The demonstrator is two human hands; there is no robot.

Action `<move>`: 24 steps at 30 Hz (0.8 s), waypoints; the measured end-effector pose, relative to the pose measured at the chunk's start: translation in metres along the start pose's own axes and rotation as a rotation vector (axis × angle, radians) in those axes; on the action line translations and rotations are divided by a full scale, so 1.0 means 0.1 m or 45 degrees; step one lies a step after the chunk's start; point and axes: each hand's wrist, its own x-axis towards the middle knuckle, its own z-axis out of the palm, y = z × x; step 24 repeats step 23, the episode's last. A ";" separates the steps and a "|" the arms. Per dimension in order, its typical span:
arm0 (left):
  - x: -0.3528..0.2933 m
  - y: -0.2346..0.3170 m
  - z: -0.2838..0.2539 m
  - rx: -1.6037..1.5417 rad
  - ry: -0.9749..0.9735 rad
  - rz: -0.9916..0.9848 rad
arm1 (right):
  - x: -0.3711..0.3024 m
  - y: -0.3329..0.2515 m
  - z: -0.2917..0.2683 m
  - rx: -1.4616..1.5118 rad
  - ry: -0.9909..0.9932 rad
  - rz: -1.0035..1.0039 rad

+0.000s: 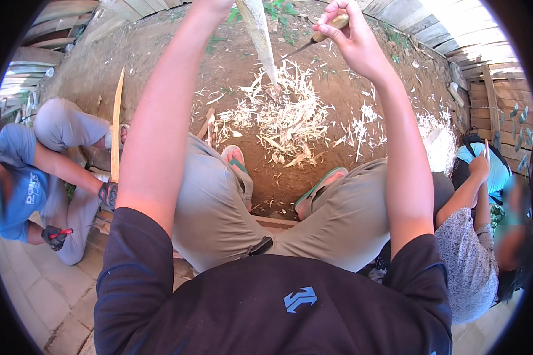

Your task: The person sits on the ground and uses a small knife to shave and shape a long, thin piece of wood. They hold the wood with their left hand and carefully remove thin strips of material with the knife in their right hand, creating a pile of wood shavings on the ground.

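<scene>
At the top edge, my left hand point(218, 3) is mostly cut off. A pale, tapering piece of wood point(258, 41) slants down beside it, raised above the ground and apparently in its grip, though the fingers are out of view. My right hand point(352, 29) is closed around the wooden handle of a thin-bladed knife point(331, 28). The dark, narrow blade points down and left, its tip close to the lower end of the wood. A pile of wood shavings point(293, 121) lies below, between my feet and the wood.
At left, a person in a blue shirt point(19, 195) and dark gloves holds a long wooden blade shape point(118, 118) and a red-handled tool point(66, 232). Another person in a patterned top point(465, 254) sits close on my right. Plank walls point(497, 112) border the dirt ground.
</scene>
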 end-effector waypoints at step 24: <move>-0.08 -0.19 0.15 -0.007 -0.196 0.232 | 0.19 -0.32 0.27 -0.213 0.045 0.076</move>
